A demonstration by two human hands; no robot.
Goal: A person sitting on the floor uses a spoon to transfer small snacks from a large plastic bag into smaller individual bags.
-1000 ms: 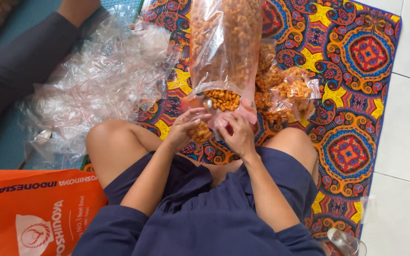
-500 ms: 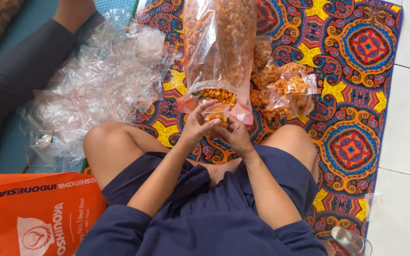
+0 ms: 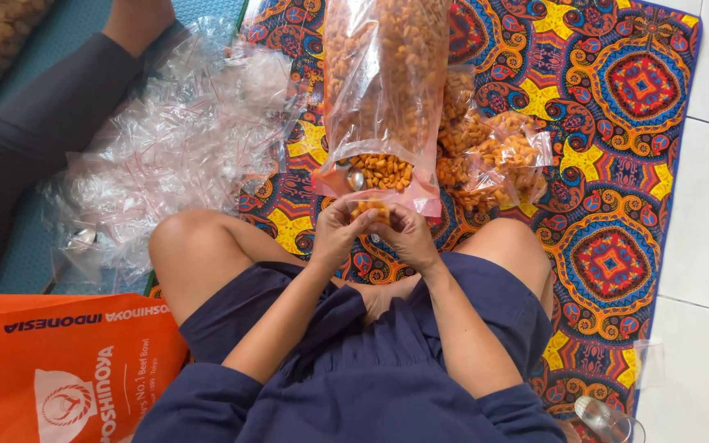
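Left hand (image 3: pixel 336 232) and right hand (image 3: pixel 406 235), which I've raised from scooping, now pinch the small bag (image 3: pixel 368 210) of orange snacks together just below the big bag's (image 3: pixel 383 98) mouth, so filling looks done.

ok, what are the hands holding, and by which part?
Both hands, left hand and right hand, pinch a small clear bag of orange snacks at its top edge.

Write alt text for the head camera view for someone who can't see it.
Left hand and right hand pinch a small clear bag of orange snacks above a patterned mat. Beyond lie a large open snack bag, filled small bags and a heap of empty zip bags.
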